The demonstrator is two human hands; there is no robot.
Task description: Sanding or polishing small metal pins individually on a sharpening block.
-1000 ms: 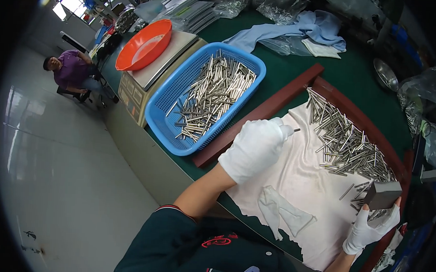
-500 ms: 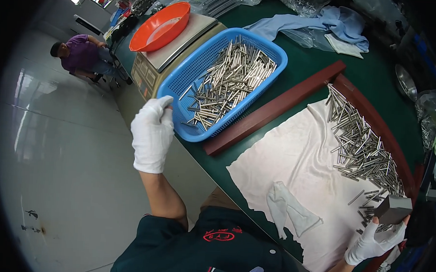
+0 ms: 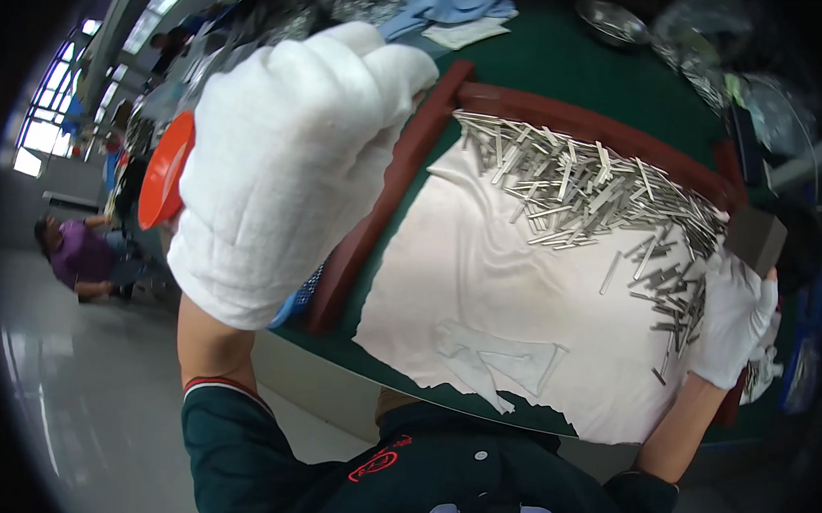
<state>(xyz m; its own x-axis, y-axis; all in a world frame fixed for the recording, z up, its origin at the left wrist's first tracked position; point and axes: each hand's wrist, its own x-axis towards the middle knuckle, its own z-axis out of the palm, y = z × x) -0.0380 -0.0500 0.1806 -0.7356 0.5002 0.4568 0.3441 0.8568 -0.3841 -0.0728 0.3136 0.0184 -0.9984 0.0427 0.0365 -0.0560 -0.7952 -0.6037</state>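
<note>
While the metal pins (image 3: 597, 187) lie heaped on the white cloth (image 3: 483, 287) inside the red-framed tray (image 3: 377, 200), the right hand (image 3: 734, 316) rests at their edge, fingers loosely curled, seemingly sorting; the left hand (image 3: 287, 159) is raised, clenched, apparently empty. Next, it likely needs lowering to the counter (image 3: 575, 80).

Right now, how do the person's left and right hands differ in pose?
The left hand is raised close to the camera, curled into a loose fist; the right hand is low on the white cloth beside the metal rods. Both wear white gloves.
</note>
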